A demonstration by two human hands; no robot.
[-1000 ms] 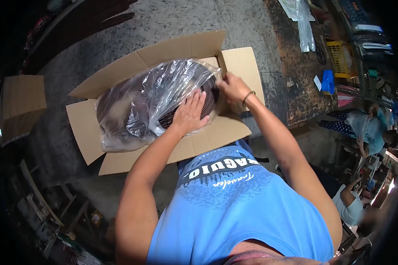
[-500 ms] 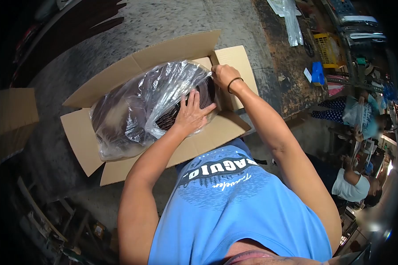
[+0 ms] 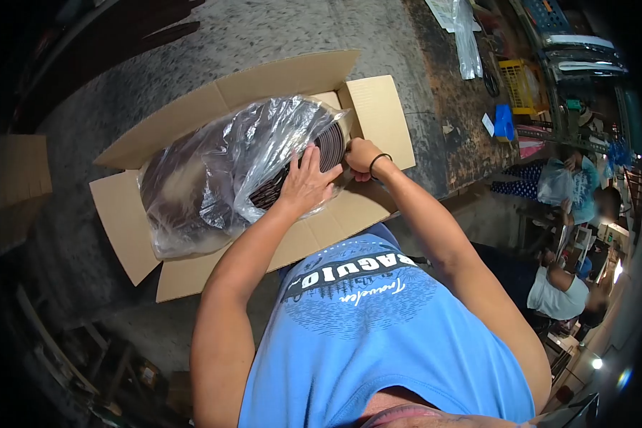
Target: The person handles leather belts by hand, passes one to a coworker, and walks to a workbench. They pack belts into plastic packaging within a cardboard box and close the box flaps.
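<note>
An open cardboard box [image 3: 221, 93] holds a clear plastic bag [image 3: 214, 157] with dark, brownish rolled material inside. At the bag's mouth, a coil of dark ribbed strip [image 3: 331, 146] shows its wound layers. My left hand [image 3: 308, 182] lies on the coil and the bag's edge, fingers spread. To its right, my right hand [image 3: 364, 158], with a dark band on the wrist, is closed at the coil's right side, inside the box's end. Its fingertips are partly hidden, so what they pinch cannot be made out.
The box stands on a worn grey table [image 3: 278, 36]. Another carton [image 3: 20, 175] is at the left. A yellow basket [image 3: 518, 85], a blue object [image 3: 503, 123] and plastic sleeves [image 3: 467, 43] lie at the upper right. Two other people [image 3: 558, 292] are at the right.
My right hand has moved down along the coil's right side, away from the bag's upper edge. More of the coil's layers show. My left hand stays in place.
</note>
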